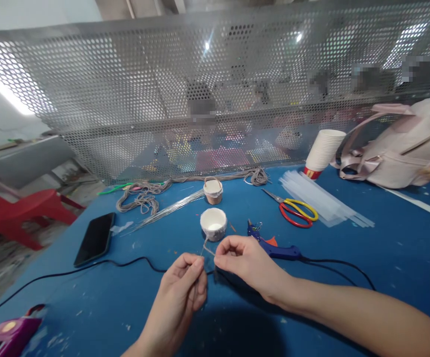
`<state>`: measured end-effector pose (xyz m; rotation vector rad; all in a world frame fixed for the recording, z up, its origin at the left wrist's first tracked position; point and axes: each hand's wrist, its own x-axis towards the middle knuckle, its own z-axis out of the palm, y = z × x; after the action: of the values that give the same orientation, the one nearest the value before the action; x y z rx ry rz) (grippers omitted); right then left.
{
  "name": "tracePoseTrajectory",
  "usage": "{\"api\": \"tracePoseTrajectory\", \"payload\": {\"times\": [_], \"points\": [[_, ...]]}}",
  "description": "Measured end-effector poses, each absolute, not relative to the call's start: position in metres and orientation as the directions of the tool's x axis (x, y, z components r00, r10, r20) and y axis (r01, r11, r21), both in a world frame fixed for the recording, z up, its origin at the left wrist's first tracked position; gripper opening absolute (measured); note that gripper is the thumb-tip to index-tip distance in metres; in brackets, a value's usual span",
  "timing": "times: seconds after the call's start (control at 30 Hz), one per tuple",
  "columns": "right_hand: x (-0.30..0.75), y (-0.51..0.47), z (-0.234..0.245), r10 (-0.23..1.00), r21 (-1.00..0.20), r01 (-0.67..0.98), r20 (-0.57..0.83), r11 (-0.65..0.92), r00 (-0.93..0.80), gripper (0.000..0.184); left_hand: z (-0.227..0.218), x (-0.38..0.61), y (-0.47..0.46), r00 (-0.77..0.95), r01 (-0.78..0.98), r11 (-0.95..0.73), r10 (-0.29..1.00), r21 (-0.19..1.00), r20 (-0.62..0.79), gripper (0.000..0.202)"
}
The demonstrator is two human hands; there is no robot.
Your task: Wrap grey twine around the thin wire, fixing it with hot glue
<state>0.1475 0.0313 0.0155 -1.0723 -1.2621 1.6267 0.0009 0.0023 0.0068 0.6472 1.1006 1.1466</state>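
Grey twine (204,246), long axis from left hand (183,290) toward cup (214,224)

Your left hand (185,290) and right hand (242,258) cover the ends of the thread (204,246), which is too thin to trace between them. The pink bag (404,148) runs off the right edge and the magenta tool (8,334) off the bottom-left corner. Behind the perforated screen (125,99), the people are only blurs.

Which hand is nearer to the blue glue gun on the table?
Right. The right hand pinches the cord just beside the glue gun; the left hand pinches it farther left, beyond the right hand.
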Motion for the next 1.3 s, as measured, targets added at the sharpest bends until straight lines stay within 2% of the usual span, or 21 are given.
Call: {"api": "tracePoseTrajectory", "payload": {"times": [0.9,1.3], "points": [[0.1480,0.0351,0.0150,0.941,-0.977,-0.098,-0.154,-0.191,-0.300,0.006,0.0016,-0.0047,0.0021,0.170,-0.426,0.409,0.912,0.807,-0.373,0.027],[0.1488,0.0388,0.0144,0.946,-0.990,-0.058,-0.105,-0.129,-0.307,0.005,0.0023,-0.0057,0.0031,0.265,-0.487,0.465,0.885,0.740,-0.381,0.030]]}}
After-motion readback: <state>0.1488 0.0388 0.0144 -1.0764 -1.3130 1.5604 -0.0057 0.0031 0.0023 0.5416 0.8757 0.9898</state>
